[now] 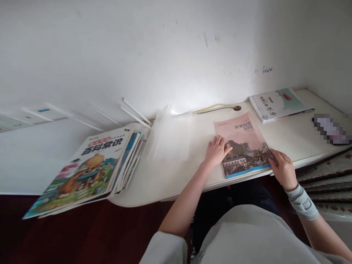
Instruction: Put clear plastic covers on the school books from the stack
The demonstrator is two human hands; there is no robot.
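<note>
A pink paperback book [238, 135] with a crowd scene and a blue strip along its bottom lies on the white desk [176, 172] in front of me. My left hand [217, 150] rests on the book's left edge, fingers stretched out and the thumb over the cover. At the lower right corner of the book, my right hand [283, 170] has closed its thumb and fingers on the edge; part of its fingertips is hidden. A grey wrist brace [301, 202] wraps my right wrist.
To the left, a stack of large picture books [93, 165] overhangs the desk end beside a clear plastic sheet or cover [172, 135]. Other booklets [279, 104] lie at the back right, near a phone [331, 128]. A yellow cable [211, 107] runs along the wall to a hole.
</note>
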